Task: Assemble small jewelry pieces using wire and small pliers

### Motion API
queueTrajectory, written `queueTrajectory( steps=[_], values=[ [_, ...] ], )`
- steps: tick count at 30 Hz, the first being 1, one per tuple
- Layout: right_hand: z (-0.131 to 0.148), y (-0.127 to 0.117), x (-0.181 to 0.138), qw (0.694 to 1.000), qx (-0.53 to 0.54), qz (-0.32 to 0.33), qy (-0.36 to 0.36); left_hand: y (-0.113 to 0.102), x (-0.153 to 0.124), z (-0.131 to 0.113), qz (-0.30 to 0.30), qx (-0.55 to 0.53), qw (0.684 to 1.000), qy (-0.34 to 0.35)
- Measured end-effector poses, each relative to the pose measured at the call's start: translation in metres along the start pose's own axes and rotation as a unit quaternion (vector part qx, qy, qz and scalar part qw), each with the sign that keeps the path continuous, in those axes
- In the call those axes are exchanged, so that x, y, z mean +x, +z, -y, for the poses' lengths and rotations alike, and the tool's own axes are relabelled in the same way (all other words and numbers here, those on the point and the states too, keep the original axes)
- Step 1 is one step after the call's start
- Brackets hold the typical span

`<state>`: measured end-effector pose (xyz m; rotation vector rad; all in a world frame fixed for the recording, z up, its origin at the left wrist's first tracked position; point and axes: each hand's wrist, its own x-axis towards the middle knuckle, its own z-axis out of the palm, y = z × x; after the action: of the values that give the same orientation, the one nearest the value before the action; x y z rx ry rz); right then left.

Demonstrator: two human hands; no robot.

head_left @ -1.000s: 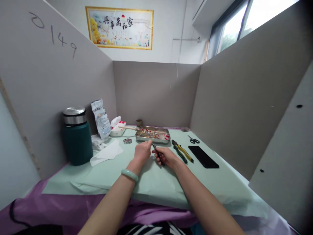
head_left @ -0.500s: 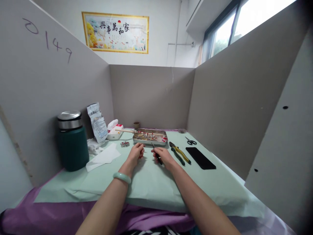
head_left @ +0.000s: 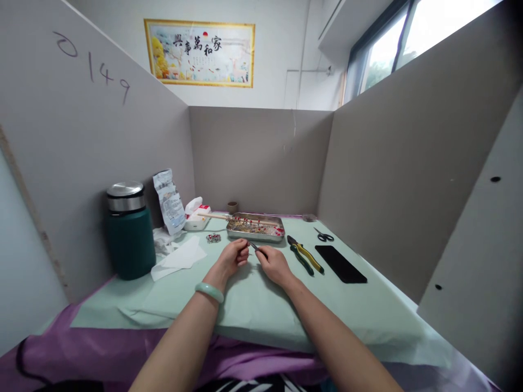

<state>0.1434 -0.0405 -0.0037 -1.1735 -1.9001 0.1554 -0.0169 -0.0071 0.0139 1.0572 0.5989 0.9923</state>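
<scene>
My left hand point(head_left: 235, 257), with a pale green bangle point(head_left: 210, 292) on its wrist, is closed in a pinch just in front of the metal tray. What its fingertips hold is too small to make out. My right hand point(head_left: 275, 265) is wrapped round a slim dark pointed tool point(head_left: 254, 247); I cannot tell whether it is tweezers or fine pliers. The tool's narrow tip points left and reaches my left fingertips. Behind both hands, the tray point(head_left: 255, 237) holds many small red and gold beads or parts and a thin stick.
Right of my hands lie green-and-yellow pliers point(head_left: 304, 256), a black phone-like slab point(head_left: 340, 264) and small scissors point(head_left: 324, 235). At left are a bead cluster point(head_left: 213, 238), white paper point(head_left: 180, 258), a tissue pack point(head_left: 198, 219) and a green flask point(head_left: 131, 239). Grey partitions point(head_left: 261, 158) enclose the table.
The tool in my right hand has turned and moved left, so its tip now meets my left fingertips. The whole view has shifted slightly.
</scene>
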Motion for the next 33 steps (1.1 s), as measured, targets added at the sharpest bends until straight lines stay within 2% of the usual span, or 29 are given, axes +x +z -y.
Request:
queueTrajectory(
  steps=[5,15,22,33],
  values=[
    [-0.0009,0.0000,0.0003,1.000,-0.013,-0.005,-0.008,-0.0017,-0.0005,0.0000,0.019,-0.008,1.000,-0.007],
    [-0.0015,0.0001,0.0000,1.000,-0.026,0.000,-0.010,0.0036,-0.0048,-0.0052,0.003,0.001,1.000,-0.024],
    [-0.0032,0.0012,0.0014,1.000,0.004,0.014,-0.002,-0.0006,-0.0028,-0.0027,0.017,0.016,1.000,-0.010],
    [-0.0007,-0.0004,0.0009,1.000,-0.028,0.005,0.005,-0.0019,-0.0014,-0.0034,0.011,-0.028,0.999,-0.029]
  ],
)
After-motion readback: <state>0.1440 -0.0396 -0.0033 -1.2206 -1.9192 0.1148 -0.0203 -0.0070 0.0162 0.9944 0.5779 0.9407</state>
